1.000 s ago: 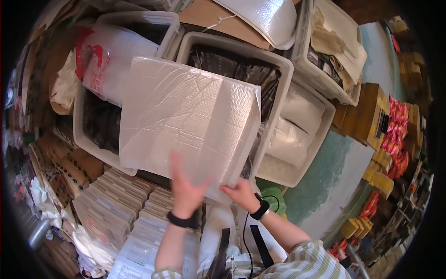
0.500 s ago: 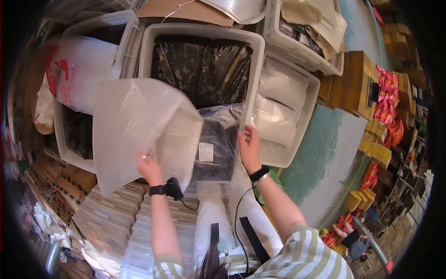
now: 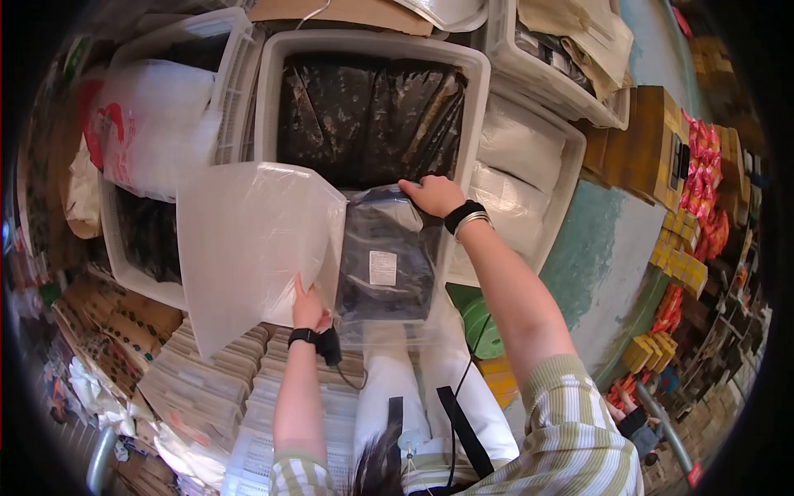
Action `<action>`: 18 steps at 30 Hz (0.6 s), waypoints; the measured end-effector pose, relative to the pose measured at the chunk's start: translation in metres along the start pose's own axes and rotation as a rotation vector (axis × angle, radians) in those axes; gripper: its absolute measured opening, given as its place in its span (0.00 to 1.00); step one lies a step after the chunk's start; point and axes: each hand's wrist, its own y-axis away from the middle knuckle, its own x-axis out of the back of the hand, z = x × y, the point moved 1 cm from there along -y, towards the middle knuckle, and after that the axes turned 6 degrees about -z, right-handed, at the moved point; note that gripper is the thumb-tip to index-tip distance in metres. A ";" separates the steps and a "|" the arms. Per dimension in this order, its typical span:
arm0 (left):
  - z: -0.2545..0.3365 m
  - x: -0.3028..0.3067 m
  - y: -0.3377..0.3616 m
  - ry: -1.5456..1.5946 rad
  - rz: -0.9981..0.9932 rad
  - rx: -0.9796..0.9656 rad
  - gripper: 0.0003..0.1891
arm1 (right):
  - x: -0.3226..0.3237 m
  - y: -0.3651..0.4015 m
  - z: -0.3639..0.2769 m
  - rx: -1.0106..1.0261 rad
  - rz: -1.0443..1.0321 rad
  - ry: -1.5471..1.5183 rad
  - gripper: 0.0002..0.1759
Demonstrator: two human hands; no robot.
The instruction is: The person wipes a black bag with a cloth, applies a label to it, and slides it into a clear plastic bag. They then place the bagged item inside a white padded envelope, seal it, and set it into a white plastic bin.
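Observation:
My left hand (image 3: 308,307) is closed at the lower right edge of a large translucent white plastic bag (image 3: 252,248), its index finger lying along the sheet. To the right of that bag lies a clear plastic packet (image 3: 397,302) with dark folded contents and a white printed label (image 3: 382,268). My right hand (image 3: 436,197) has its fingers bent over the packet's upper edge, their tips partly hidden. Just beyond is a white plastic crate (image 3: 374,40) holding black plastic-wrapped packs (image 3: 372,116).
White packs (image 3: 504,198) fill a crate to the right. A white bag with red print (image 3: 157,132) lies on crates at left. Stacked plastic lids or trays (image 3: 198,388) are lower left. A green round object (image 3: 481,326) stands by my leg; cartons (image 3: 633,149) line the right.
My right hand has moved up and left from the crate's side to the packet's upper edge. My left hand has shifted right and slightly down, and the white bag's raised flap has flattened.

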 end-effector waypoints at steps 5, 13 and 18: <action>-0.032 -0.026 -0.032 -0.171 0.193 -0.314 0.32 | -0.004 -0.004 0.036 -0.211 -0.091 -0.921 0.30; -0.033 -0.036 -0.029 0.023 0.129 -0.357 0.31 | -0.069 0.079 0.021 -0.107 0.031 -1.099 0.45; -0.042 -0.032 -0.039 -0.051 0.142 -0.507 0.27 | -0.067 0.089 0.025 -0.085 -0.094 -1.101 0.48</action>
